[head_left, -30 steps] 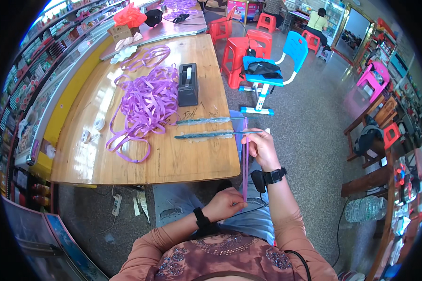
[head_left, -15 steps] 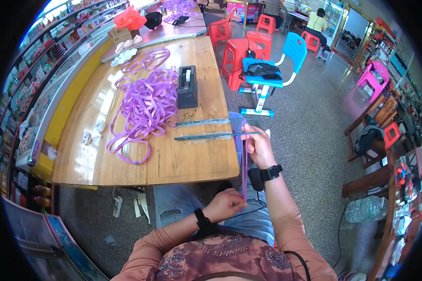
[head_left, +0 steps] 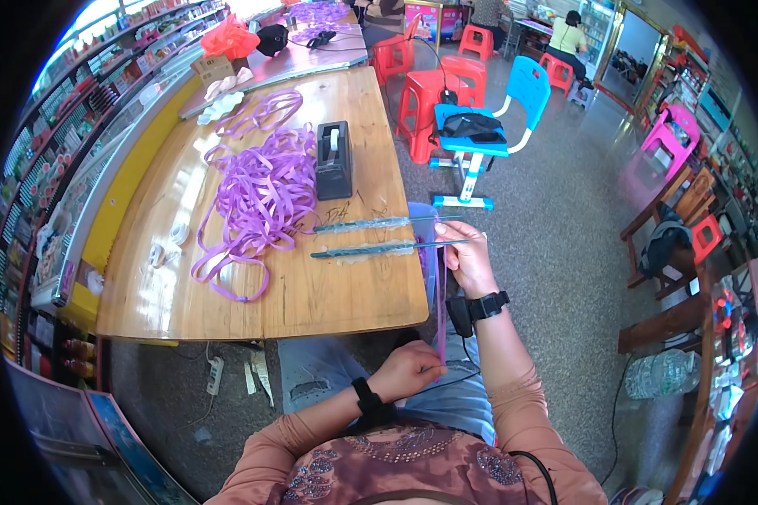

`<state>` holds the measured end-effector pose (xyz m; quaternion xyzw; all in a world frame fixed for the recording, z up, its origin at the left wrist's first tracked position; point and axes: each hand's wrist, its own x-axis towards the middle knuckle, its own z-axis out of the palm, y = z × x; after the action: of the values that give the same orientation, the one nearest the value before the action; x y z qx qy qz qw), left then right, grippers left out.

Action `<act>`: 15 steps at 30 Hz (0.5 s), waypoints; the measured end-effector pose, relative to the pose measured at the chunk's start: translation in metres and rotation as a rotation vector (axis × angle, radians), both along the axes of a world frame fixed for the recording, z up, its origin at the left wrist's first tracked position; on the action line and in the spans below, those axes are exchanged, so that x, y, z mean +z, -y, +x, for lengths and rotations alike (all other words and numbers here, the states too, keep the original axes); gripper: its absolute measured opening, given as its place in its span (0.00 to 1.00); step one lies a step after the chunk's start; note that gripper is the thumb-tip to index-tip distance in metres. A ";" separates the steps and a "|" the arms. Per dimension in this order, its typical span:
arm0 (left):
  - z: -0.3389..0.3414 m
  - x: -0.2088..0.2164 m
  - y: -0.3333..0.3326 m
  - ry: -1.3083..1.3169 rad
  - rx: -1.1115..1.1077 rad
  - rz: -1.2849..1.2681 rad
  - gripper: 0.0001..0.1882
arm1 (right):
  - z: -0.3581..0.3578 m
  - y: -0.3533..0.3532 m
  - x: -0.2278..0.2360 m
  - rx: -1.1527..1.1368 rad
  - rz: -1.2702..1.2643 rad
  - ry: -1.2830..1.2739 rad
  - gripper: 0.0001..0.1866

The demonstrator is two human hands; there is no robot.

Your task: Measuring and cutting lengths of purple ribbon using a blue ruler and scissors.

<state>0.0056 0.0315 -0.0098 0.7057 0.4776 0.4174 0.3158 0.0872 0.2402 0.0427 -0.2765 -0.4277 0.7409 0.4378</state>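
A purple ribbon [head_left: 441,303] hangs in a narrow vertical strip beside the table's right edge, from two thin dark rods down to my lap. The far rod [head_left: 362,225] and the near rod [head_left: 364,250] are fixed flat on the wood under clear tape, their ends jutting past the edge. At those ends my right hand [head_left: 470,259] pinches the upper part of the ribbon, fingers close to both rods. Lower down, over my thighs, my left hand [head_left: 410,369] is closed on the ribbon's lower end. A tangled heap of purple ribbon loops [head_left: 265,189] lies on the table.
A black tape dispenser [head_left: 334,160] stands beside the heap on the wooden table [head_left: 312,299]. Tape rolls [head_left: 178,233] lie at left. A bluish container [head_left: 426,282] is partly hidden below the table's right edge. Beyond are a blue chair [head_left: 472,135], red stools [head_left: 425,114] and a seated person.
The view has shifted slightly, so the table sits a little lower and farther left. Both hands keep nearly the same places on the ribbon.
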 end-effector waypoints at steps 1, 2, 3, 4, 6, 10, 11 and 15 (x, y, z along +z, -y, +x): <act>0.000 -0.001 -0.001 -0.011 -0.004 0.004 0.09 | 0.000 -0.001 -0.001 -0.014 0.022 0.005 0.08; 0.001 -0.001 -0.002 -0.010 -0.004 0.003 0.09 | 0.000 -0.001 -0.001 -0.014 0.021 0.006 0.08; 0.001 -0.002 -0.003 -0.002 -0.010 0.012 0.08 | 0.001 -0.002 -0.002 -0.021 0.026 0.018 0.08; 0.002 -0.002 -0.003 0.006 -0.015 0.020 0.08 | 0.002 -0.001 -0.002 -0.029 0.031 0.029 0.09; 0.004 -0.003 -0.004 0.009 -0.014 0.023 0.08 | 0.005 -0.002 -0.007 0.002 0.042 0.035 0.08; 0.003 -0.002 -0.003 0.009 -0.017 0.043 0.07 | 0.014 0.006 -0.004 0.044 0.113 0.108 0.07; 0.003 -0.003 -0.002 0.010 -0.016 0.043 0.07 | 0.019 0.011 -0.003 0.045 0.113 0.109 0.07; 0.000 -0.007 0.001 0.006 -0.015 0.022 0.07 | 0.041 0.049 0.022 -0.089 0.237 0.400 0.04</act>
<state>0.0058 0.0302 -0.0164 0.7116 0.4665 0.4224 0.3125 0.1278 0.1912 0.0645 -0.3832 -0.5772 0.5960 0.4059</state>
